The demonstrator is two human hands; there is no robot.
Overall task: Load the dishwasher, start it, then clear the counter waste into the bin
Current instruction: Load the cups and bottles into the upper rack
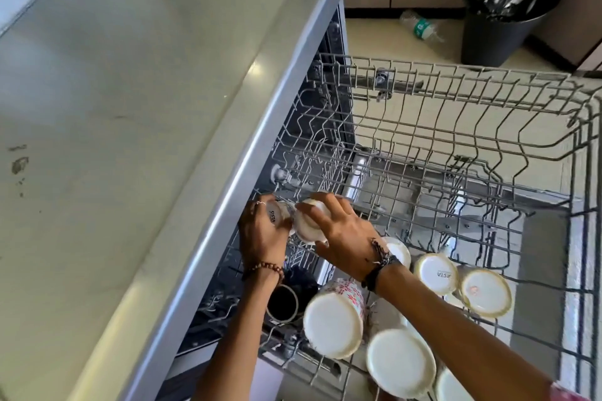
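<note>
While the upturned cups [332, 324] nearest the camera sit base-up in the pulled-out upper rack [488, 153], the action is a little farther in, at the rack's back-left corner under the counter [114, 140] edge. The left hand [260, 233] curls round a small white cup [277, 213] with lettering on its base, and the right hand [342, 231] closes over a second cup [309, 221], fingers spread across its foot and wall; the two cups touch. These look like glazed ceramic: stiff, moderately heavy for their size, slick if wet, and likely to chip if knocked together or against the wire tines, so a wrap round the wall near the base seems the safest hold. Handles, if any, are covered by the fingers. A dark mug [282, 303] sits below the left wrist, partly hidden. Beyond the rack, the dishwasher's interior is lost in shadow, and on the far floor a plastic bottle [420, 28] lies beside the lined bin [501, 16], whose contents cannot be made out.
</note>
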